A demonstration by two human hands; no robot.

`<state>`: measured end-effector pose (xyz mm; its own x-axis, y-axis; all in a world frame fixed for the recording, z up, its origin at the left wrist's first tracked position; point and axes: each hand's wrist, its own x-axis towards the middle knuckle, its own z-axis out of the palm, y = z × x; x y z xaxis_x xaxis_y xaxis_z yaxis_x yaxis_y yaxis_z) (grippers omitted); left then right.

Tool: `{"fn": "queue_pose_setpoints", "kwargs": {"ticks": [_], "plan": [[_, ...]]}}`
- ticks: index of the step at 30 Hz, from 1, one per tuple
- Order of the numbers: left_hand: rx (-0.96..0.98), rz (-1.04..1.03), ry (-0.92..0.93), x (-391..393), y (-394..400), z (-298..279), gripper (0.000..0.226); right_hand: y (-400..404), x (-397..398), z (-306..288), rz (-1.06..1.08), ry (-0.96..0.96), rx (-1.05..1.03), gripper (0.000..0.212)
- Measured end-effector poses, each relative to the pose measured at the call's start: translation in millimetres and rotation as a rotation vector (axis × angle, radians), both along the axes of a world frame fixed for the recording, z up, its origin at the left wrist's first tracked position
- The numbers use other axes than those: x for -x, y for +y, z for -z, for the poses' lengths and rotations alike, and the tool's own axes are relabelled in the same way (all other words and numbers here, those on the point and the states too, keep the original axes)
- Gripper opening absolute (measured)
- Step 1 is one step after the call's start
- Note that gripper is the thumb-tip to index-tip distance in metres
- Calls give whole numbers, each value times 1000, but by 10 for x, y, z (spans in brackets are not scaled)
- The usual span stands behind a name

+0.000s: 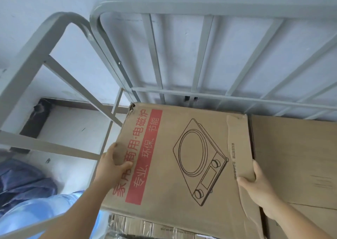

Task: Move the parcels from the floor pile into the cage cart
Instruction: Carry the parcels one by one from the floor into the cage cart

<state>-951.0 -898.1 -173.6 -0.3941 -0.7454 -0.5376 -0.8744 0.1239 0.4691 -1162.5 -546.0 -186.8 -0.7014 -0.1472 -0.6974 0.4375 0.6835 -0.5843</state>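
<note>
On your far left, a blue plastic-looking bundle (23, 187) lies on the floor outside the cart, blurred and partly cut off by the frame edge; you cannot tell whether it is one of the parcels. The grey side rail (54, 71) of the cage cart rises just beside it.

Your left hand (111, 167) is closed around the left edge of the printed box (182, 156), thumb on top over the red strip, fingers wrapped underneath out of sight. The box carries a line drawing of a cooktop and sits inside the cart, its far corner close to the back rail (200, 56). That corner is torn. Your right hand (255, 186) grips the right edge, thumb on top, beside a loose flap that stands up along that side.

Just right of it a plain brown box (295, 156) already lies in the cart, its edge close against the printed one. Below the printed box's near edge, a taped carton (145, 226) shows, so this parcel seems to be going onto a second layer.

As a judgement, the task is well under way: at least two parcels are loaded and this one is nearly set down but not released. How many remain you cannot tell, since the floor pile is out of view. The cart's base and right side are also hidden.
</note>
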Motion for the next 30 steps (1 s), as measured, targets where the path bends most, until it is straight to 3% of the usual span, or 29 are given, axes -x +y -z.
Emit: {"fn": "queue_pose_setpoints", "kwargs": {"ticks": [12,18,21,26,30], "plan": [[71,-14,119,473,-234,135,93,-355,548,167,75,127,32,78],[20,-35,68,451,-277,168,91,-273,413,249,141,187,4,69],[43,-61,21,445,-217,163,75,-225,291,191,167,156,-34,51],[22,-4,-46,339,-127,164,92,-84,103,196,141,47,-54,46],[-12,-43,-11,349,-107,101,87,-81,87,258,193,12,-24,49]]}}
